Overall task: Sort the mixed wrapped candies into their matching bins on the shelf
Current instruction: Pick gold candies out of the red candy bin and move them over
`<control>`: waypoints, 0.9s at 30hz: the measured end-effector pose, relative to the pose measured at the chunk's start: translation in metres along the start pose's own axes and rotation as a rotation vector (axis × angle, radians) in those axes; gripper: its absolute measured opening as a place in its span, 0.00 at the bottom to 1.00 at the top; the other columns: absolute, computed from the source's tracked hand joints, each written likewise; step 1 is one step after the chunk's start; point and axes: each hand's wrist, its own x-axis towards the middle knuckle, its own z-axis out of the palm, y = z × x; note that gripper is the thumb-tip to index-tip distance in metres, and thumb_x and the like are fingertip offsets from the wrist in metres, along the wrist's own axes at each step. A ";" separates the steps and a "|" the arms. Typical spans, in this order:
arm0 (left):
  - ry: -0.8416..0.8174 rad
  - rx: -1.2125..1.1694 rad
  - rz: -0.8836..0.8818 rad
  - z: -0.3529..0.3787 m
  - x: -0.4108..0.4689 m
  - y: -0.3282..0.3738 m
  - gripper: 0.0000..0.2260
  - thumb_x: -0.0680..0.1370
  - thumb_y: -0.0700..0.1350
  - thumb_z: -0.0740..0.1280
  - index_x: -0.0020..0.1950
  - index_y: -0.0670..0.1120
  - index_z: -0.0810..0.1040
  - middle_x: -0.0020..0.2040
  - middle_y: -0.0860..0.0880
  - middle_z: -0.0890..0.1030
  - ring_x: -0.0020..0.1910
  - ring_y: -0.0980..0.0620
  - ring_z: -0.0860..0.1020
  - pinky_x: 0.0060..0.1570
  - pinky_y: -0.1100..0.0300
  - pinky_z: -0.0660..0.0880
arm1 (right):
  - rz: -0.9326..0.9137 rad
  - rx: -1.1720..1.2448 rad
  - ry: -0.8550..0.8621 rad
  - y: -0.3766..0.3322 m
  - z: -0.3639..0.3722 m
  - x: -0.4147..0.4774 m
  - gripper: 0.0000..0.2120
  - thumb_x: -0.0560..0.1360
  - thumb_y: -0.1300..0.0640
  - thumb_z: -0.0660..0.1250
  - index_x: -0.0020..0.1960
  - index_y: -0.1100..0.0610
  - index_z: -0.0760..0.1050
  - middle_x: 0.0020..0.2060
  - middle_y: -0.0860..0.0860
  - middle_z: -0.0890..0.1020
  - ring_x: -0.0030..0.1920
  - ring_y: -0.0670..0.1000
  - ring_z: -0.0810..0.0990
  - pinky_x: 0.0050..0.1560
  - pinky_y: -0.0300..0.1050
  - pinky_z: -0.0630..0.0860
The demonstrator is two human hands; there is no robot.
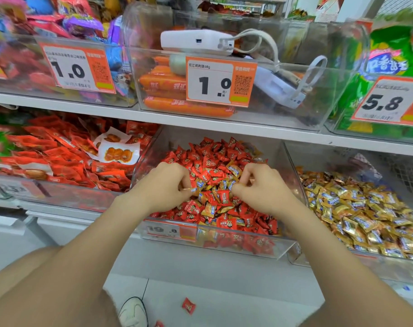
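in the red bin (224, 252), the left hand (166, 185) and right hand (262, 187) each pinch stray gold candies (224, 185) mid-heap. best to lift only gold ones, then carry them to the gold bin (356, 265) at three o'clock.

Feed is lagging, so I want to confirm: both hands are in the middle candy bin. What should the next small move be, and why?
Probably lift the right hand with the gold candy in its grip and carry it to the right-hand bin. That bin holds gold wrappers, while the middle bin is mostly red with gold ones mixed in.
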 end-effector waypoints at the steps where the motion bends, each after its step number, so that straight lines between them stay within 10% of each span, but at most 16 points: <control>1: 0.032 -0.012 -0.011 -0.001 -0.001 0.003 0.09 0.76 0.49 0.75 0.41 0.48 0.79 0.38 0.52 0.81 0.39 0.54 0.79 0.38 0.55 0.75 | 0.020 0.025 0.038 -0.001 -0.002 0.000 0.07 0.73 0.54 0.71 0.42 0.56 0.76 0.34 0.50 0.83 0.35 0.47 0.79 0.34 0.41 0.69; 11: -0.141 -0.102 0.021 0.003 -0.006 0.023 0.09 0.83 0.47 0.58 0.46 0.47 0.73 0.39 0.49 0.79 0.37 0.51 0.74 0.36 0.53 0.69 | -0.203 -0.005 -0.185 0.001 0.008 -0.001 0.12 0.86 0.60 0.60 0.58 0.50 0.81 0.35 0.50 0.84 0.30 0.49 0.82 0.32 0.41 0.77; 18: -0.207 0.117 0.024 0.019 0.003 0.021 0.17 0.85 0.60 0.61 0.46 0.47 0.70 0.41 0.46 0.78 0.44 0.44 0.77 0.46 0.45 0.77 | -0.299 -0.400 -0.273 0.007 0.018 0.000 0.14 0.74 0.47 0.75 0.59 0.44 0.84 0.32 0.39 0.73 0.37 0.42 0.73 0.40 0.45 0.74; 21: -0.199 0.160 0.037 0.020 0.008 0.013 0.03 0.84 0.40 0.64 0.51 0.43 0.71 0.44 0.43 0.79 0.42 0.41 0.79 0.44 0.39 0.79 | -0.247 -0.443 -0.238 0.007 0.020 0.002 0.09 0.74 0.45 0.76 0.51 0.47 0.86 0.40 0.40 0.81 0.46 0.46 0.80 0.43 0.46 0.79; 23: -0.221 0.161 0.039 0.018 0.008 0.012 0.17 0.77 0.27 0.60 0.60 0.44 0.73 0.50 0.44 0.79 0.44 0.46 0.79 0.45 0.43 0.80 | -0.203 -0.394 -0.255 0.009 0.020 0.004 0.06 0.75 0.49 0.73 0.42 0.50 0.85 0.34 0.42 0.81 0.39 0.47 0.80 0.39 0.47 0.79; 27: -0.216 0.093 0.068 0.015 0.007 0.012 0.17 0.78 0.31 0.60 0.62 0.48 0.74 0.55 0.49 0.72 0.52 0.50 0.73 0.51 0.55 0.73 | -0.144 -0.202 -0.177 0.007 0.012 0.005 0.15 0.74 0.48 0.60 0.32 0.55 0.67 0.26 0.47 0.69 0.29 0.51 0.67 0.33 0.49 0.68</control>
